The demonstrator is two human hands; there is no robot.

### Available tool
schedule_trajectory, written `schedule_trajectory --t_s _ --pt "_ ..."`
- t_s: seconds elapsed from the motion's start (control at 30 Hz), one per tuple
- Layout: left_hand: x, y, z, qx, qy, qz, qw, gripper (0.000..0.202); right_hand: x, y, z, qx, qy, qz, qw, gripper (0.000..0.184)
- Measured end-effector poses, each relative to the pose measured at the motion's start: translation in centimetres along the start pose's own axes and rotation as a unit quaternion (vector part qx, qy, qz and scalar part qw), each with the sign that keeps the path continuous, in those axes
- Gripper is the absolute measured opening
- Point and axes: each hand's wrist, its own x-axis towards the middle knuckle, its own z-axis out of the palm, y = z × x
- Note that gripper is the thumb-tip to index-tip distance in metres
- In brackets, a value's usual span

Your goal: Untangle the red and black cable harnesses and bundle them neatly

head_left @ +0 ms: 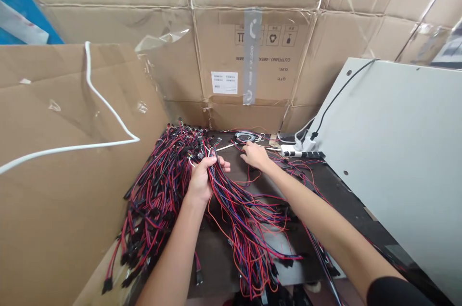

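The right hand (255, 156), open, reaches across the counter (342, 195); at its nine o'clock the left hand (202, 182) grips a thick wire bundle (231, 205); a hard tug could snag connectors (107, 286) and tangle it

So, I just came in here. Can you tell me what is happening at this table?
A person is working with a large bundle of red, black and blue wires with black connectors. Their left hand grips the bundle, and their right hand is beside a small wire coil on the dark table top. A white power strip lies nearby. A cardboard sheet stands on the left, with stacked cartons behind.
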Motion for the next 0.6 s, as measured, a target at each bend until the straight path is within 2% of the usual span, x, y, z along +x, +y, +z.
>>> schedule_trajectory --t_s 0.1,0.17,0.23,0.3,0.33,0.37,0.43,0.47,0.5,0.6 --pt "0.0 0.3 -0.3 -0.023 -0.011 -0.005 1.0 0.008 1.0 -0.6 1.2 -0.005 0.022 0.036 0.999 0.007" --pt "0.1 0.4 -0.4 -0.056 -0.034 -0.007 0.998 0.01 1.8 -0.5 0.2 0.014 0.055 0.048 0.997 0.007" --pt "0.3 0.3 -0.6 -0.091 -0.059 -0.015 0.994 0.01 2.6 0.0 -2.2 0.039 0.109 0.056 0.992 0.013" --pt "0.5 0.1 -0.6 -0.111 -0.073 -0.025 0.991 0.012 3.0 0.8 -5.2 0.081 0.192 0.064 0.976 0.028" --pt "0.5 0.1 -0.6 -0.113 -0.073 -0.029 0.99 0.012 3.0 1.3 -6.8 0.116 0.252 0.068 0.958 0.034" --pt "0.5 0.0 -0.6 -0.111 -0.072 -0.034 0.991 0.013 2.9 1.7 -8.3 0.194 0.336 0.047 0.92 0.029" --pt "0.5 -0.2 -0.6 -0.097 -0.066 -0.041 0.992 0.015 2.4 2.3 -11.1 0.293 0.404 -0.027 0.866 0.017" --pt "0.4 -0.3 -0.6 -0.088 -0.063 -0.043 0.993 0.016 2.0 2.5 -12.3 0.324 0.41 -0.063 0.85 0.014" --pt "0.4 -0.3 -0.6 -0.077 -0.062 -0.046 0.994 0.018 1.5 2.7 -13.4 0.336 0.4 -0.09 0.848 0.014" --pt "0.3 -0.5 -0.6 -0.047 -0.07 -0.055 0.995 0.02 0.1 2.6 -15.9 0.326 0.375 -0.117 0.86 0.024"
